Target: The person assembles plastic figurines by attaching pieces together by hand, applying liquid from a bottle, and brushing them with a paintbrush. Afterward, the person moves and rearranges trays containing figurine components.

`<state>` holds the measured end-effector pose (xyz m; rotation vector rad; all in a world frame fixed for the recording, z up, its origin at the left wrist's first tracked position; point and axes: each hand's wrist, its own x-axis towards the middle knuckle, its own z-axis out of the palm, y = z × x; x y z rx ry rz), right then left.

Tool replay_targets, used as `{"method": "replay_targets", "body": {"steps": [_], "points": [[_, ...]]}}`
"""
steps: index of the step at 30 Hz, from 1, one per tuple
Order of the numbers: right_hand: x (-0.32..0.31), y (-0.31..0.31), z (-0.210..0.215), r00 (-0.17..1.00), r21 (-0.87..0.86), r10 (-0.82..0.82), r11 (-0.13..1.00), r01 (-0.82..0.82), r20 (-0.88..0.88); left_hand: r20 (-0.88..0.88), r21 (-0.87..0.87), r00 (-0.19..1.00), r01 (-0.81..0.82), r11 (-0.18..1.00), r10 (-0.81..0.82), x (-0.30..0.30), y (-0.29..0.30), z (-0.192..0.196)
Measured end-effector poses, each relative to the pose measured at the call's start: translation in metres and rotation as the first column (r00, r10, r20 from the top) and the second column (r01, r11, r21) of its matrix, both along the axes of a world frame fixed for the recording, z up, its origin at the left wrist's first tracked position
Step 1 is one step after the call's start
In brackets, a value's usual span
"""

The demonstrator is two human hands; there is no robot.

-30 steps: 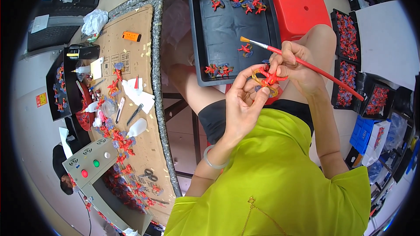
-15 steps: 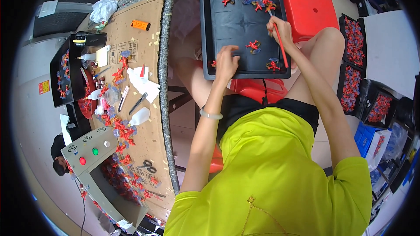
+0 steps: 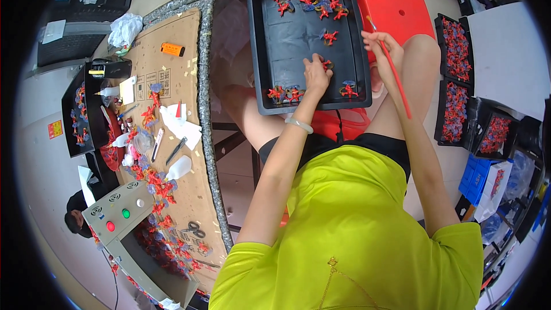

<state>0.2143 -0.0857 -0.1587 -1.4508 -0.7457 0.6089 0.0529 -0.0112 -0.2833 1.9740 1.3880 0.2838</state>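
Observation:
A black tray (image 3: 256, 46) rests over my lap with several small red figurines with bluish translucent parts in it. My left hand (image 3: 317, 77) is low in the tray's middle, its fingers closed on a red figurine (image 3: 328, 65), which they partly hide. My right hand (image 3: 383, 47) is just past the tray's right rim, closed round a thin red paintbrush (image 3: 397, 83) with its bristles pointing up and away. A cluster of figurines (image 3: 325, 6) fills the far right of the tray. One figurine (image 3: 329, 37) lies alone, others (image 3: 285, 94) near the front left, another (image 3: 348, 89) front right.
A red stool (image 3: 396, 8) stands right of the tray. On the left, a cardboard-covered table (image 3: 178, 80) carries white bottles (image 3: 179, 168), scissors (image 3: 196, 229), an orange box (image 3: 172, 49) and a grey machine (image 3: 117, 206) with figurines. Crates of figurines (image 3: 455, 109) stand at the far right.
My left hand has moved right across the tray to a figurine. My right hand has drawn the brush off the far-right figurines and past the rim. The whole view has shifted slightly.

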Motion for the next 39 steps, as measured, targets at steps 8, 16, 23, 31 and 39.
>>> {"method": "replay_targets", "body": {"steps": [8, 16, 23, 31, 39], "points": [[-0.027, -0.049, 0.051, 0.96, -0.096, 0.179, 0.974, -0.203, -0.214, 0.632, -0.39, 0.685, -0.124, 0.912, 0.364, -0.034, -0.011, 0.071], [-0.055, -0.071, 0.132, 0.95, 0.176, 0.308, 0.94, -0.294, -0.057, 0.803, -0.409, 0.462, -0.035, 0.912, 0.377, -0.06, -0.068, 0.209], [-0.091, -0.054, 0.157, 0.845, 0.065, 0.338, 0.915, -0.398, 0.414, 0.765, -0.055, 0.624, -0.186, 0.981, 0.161, -0.07, -0.079, 0.226], [-0.083, -0.044, 0.161, 0.852, 0.088, 0.344, 0.909, -0.408, 0.395, 0.717, -0.017, 0.687, -0.146, 0.989, 0.114, -0.075, -0.084, 0.234], [-0.064, -0.043, 0.162, 0.949, 0.123, 0.294, 0.944, -0.306, 0.112, 0.806, -0.164, 0.561, -0.096, 0.982, 0.19, -0.078, -0.084, 0.243]]}}
